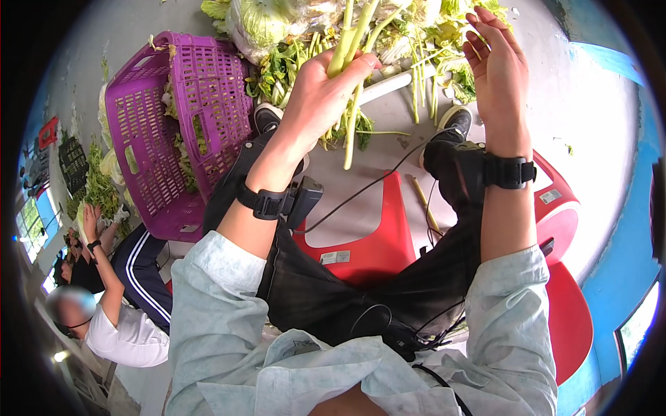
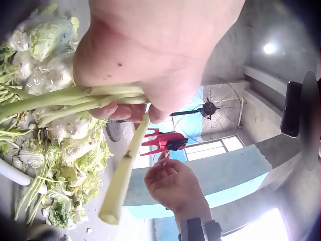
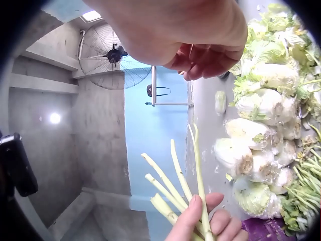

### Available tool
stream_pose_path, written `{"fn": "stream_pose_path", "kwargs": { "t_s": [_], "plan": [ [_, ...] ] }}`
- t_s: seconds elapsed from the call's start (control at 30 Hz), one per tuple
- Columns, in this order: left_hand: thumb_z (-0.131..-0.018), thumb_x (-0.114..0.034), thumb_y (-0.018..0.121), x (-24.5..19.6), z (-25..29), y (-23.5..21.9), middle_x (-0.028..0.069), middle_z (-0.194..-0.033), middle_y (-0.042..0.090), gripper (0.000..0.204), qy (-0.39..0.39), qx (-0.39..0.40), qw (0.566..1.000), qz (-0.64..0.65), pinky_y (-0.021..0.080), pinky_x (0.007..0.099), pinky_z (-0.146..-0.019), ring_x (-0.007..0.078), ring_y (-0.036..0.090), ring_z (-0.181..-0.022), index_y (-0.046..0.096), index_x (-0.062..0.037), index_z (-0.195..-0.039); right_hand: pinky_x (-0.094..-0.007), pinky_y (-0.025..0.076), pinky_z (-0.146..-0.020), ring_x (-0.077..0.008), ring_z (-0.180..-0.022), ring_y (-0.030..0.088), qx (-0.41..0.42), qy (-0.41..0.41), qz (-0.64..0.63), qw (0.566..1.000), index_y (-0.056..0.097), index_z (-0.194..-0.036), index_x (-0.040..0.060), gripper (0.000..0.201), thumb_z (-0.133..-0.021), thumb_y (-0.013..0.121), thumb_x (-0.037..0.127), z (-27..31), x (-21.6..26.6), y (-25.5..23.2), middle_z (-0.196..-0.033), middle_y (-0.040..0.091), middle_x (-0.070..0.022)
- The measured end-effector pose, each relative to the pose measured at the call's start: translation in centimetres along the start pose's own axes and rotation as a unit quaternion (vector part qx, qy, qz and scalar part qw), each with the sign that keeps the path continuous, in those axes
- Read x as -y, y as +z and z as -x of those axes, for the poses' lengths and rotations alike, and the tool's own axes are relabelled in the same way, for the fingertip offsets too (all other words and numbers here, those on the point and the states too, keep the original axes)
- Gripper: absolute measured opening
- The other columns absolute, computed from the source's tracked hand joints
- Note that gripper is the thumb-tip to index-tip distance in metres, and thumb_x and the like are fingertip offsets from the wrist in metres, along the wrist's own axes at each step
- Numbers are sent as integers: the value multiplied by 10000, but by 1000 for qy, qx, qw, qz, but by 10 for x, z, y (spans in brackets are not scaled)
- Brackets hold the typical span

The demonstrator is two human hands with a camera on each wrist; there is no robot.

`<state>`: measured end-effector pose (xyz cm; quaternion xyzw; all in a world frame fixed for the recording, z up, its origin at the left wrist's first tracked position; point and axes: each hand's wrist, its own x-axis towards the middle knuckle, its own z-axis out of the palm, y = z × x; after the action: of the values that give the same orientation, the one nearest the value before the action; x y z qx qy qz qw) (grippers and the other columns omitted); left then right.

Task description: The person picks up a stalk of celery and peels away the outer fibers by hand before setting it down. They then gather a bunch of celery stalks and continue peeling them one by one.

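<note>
My left hand (image 1: 319, 104) grips a small bunch of pale green celery stalks (image 1: 357, 31), thumb laid across them. One stalk slants down below the hand in the head view; in the left wrist view a thick cut stalk (image 2: 120, 186) points down. Their upper ends fan out in the right wrist view, where the stalks (image 3: 200, 175) stand above the left fingers. Raised to the right of the bunch, my right hand (image 1: 501, 83) holds nothing, its fingers loosely bent. Leafy trimmings (image 1: 281, 73) and thin loose stalks (image 1: 416, 87) lie on the floor beyond both hands.
A purple crate (image 1: 173, 83) with greens stands tilted at left. Napa cabbages (image 3: 248, 130) are heaped ahead. A red stool (image 1: 374, 256) is between my legs, another red stool (image 1: 562, 215) at right. A black cable (image 1: 361, 191) crosses between. Another person (image 1: 128, 340) sits at left.
</note>
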<state>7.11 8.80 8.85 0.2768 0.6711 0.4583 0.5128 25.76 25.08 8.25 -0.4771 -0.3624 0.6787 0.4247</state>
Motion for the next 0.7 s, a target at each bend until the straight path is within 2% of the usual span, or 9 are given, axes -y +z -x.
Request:
{"fn": "stream_pose_path", "kwargs": {
  "t_s": [0.03,0.13,0.23,0.33,0.43,0.53,0.57,0.7],
  "plan": [
    [-1023,-296,637,2,-1,0,-85,-730,497,272,5,-2,1000,-2,328,208,-563,17,424,-639,742,-46,-1023,-270,531,-873,-123,-1011,626,15,0,-21,1000,645,-1288,28,300,-994,647,86,-4,-2,-4,-1155,686,-65],
    [-1021,-290,638,1,-1,0,-82,-738,504,271,3,8,1000,23,325,206,-563,22,427,-635,741,-39,-1022,-309,540,-912,-180,-1051,618,-31,-1,-48,998,555,-1365,13,383,-985,602,23,-8,-6,-9,-1195,656,-96],
    [-1020,-289,637,2,-1,-1,-79,-738,506,276,-6,8,1000,15,331,204,-565,20,422,-629,742,-34,-1032,-353,543,-955,-228,-1064,626,-73,-36,23,996,535,-1367,2,409,-970,630,28,-10,-4,-12,-1187,659,-108],
    [-1020,-285,637,4,-2,-1,-70,-741,524,281,-6,10,1000,24,337,205,-558,19,434,-627,742,-25,-1045,-360,528,-1004,-236,-1127,629,-33,-11,47,998,551,-1351,5,380,-988,627,88,-7,-3,-10,-1228,662,-113],
    [-1015,-273,646,-1,-1,-3,-56,-748,562,274,-12,11,1000,5,343,206,-548,18,449,-619,737,-18,-1057,-334,503,-1038,-204,-1184,628,126,71,58,988,563,-1354,14,384,-1011,619,177,-1,-1,-3,-1272,665,-107],
    [-1010,-257,657,4,-3,0,-39,-768,608,258,5,0,1000,19,342,205,-539,17,464,-614,731,-17,-1068,-314,483,-1058,-177,-1204,632,249,83,182,947,574,-1363,25,405,-1024,607,245,15,4,12,-1283,674,-94],
    [-1008,-256,661,6,-4,0,-35,-777,618,256,6,-2,1000,15,343,204,-540,16,466,-614,729,-17,-1069,-316,486,-1052,-175,-1169,654,283,62,201,936,585,-1361,27,415,-1011,633,246,17,0,13,-1262,689,-87],
    [-1007,-250,669,3,-3,0,-25,-804,644,244,17,-9,1000,11,349,200,-546,14,478,-627,722,-21,-1072,-309,496,-1036,-166,-1150,661,363,77,257,892,595,-1358,32,410,-994,656,212,25,0,19,-1241,699,-88]
  ]
}}
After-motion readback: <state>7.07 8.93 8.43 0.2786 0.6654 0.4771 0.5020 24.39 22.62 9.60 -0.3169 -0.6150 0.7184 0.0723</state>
